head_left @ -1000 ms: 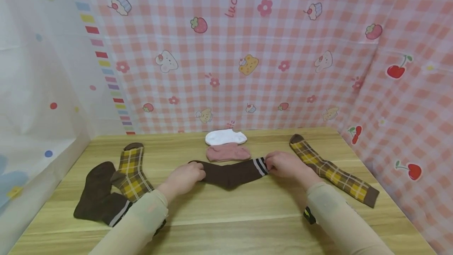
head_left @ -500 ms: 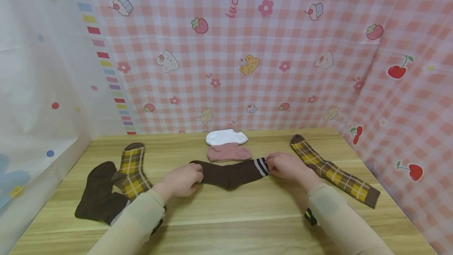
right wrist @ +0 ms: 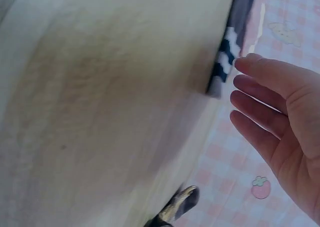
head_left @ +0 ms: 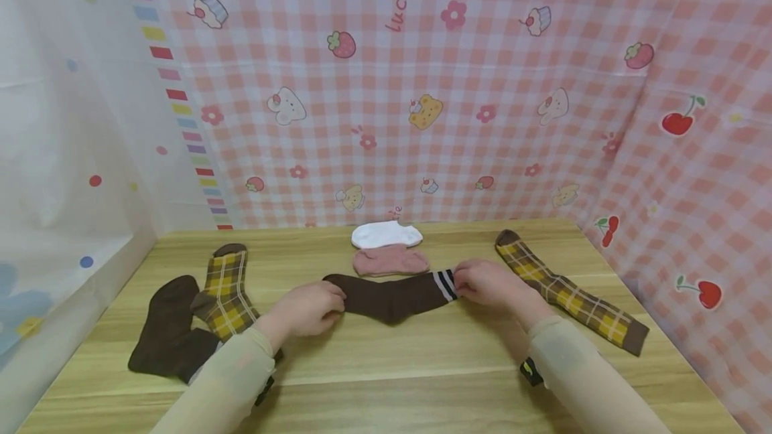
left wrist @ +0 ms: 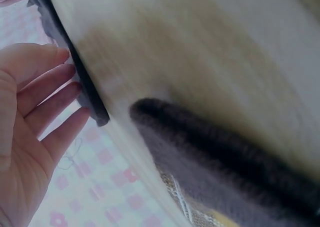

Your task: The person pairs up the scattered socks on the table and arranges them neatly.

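A dark brown sock (head_left: 392, 299) with white and black stripes at its cuff lies sideways, flat on the table. Over its toe end, my left hand (head_left: 309, 310) rests with fingers loosely bent. Seen from the left wrist, the left hand (left wrist: 35, 102) has relaxed fingers, their tips right at the sock's edge. My right hand (head_left: 491, 285) is at the striped cuff. In the right wrist view the right hand's fingers (right wrist: 255, 122) are extended and apart, the thumb tip beside the cuff (right wrist: 225, 59).
Behind the brown sock lie a pink sock (head_left: 391, 260) and a white ankle sock (head_left: 386, 235). To the left are another brown sock (head_left: 159, 333) and a yellow plaid sock (head_left: 224, 293), partly behind my sleeve. A second plaid sock (head_left: 569, 293) lies at right. Patterned cloth (head_left: 386, 86) rises behind the table.
My left hand has drawn back slightly to the left, uncovering a little more of the toe. The right hand and the brown sock stay nearly in place.
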Motion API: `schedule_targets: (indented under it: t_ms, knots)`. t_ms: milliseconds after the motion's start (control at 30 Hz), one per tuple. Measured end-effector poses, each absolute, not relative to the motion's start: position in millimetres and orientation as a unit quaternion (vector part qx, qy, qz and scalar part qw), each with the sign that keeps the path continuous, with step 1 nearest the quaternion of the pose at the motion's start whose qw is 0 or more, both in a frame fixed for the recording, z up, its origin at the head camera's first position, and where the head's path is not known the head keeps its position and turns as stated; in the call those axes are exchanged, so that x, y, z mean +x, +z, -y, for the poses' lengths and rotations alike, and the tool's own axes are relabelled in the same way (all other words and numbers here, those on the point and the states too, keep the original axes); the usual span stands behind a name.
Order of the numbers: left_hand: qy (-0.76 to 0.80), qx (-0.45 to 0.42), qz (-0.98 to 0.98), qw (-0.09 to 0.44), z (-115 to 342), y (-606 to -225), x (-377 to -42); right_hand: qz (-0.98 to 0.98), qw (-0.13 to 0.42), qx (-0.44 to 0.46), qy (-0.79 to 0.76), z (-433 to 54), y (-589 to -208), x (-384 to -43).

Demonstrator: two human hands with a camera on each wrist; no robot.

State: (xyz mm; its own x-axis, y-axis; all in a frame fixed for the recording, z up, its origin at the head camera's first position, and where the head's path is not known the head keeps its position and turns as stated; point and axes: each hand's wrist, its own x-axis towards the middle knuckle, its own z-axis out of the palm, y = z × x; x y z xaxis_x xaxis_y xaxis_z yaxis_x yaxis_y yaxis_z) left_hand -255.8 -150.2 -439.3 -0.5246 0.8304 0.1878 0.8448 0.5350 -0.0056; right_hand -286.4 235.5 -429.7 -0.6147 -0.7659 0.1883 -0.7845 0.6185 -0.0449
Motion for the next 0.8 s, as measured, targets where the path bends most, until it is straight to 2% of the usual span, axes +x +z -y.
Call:
schedule_targets:
  t_ms: [200, 567, 800]
  knots:
    - [-0.07, -0.457, 0.882, 0.092, 152.8, -436.4, -250.3, 0.904, 0.089, 0.412, 0.065, -228.5, -423.5, -278.5]
    - [-0.085, -0.35, 0.914, 0.187, 154.9, -430.8, -239.5, 0.922, 0.103, 0.361, 0.097, -210.3, -417.0, -264.3]
    - [-0.105, -0.303, 0.923, 0.211, 154.3, -427.7, -231.5, 0.916, 0.122, 0.351, 0.153, -203.3, -413.7, -258.4]
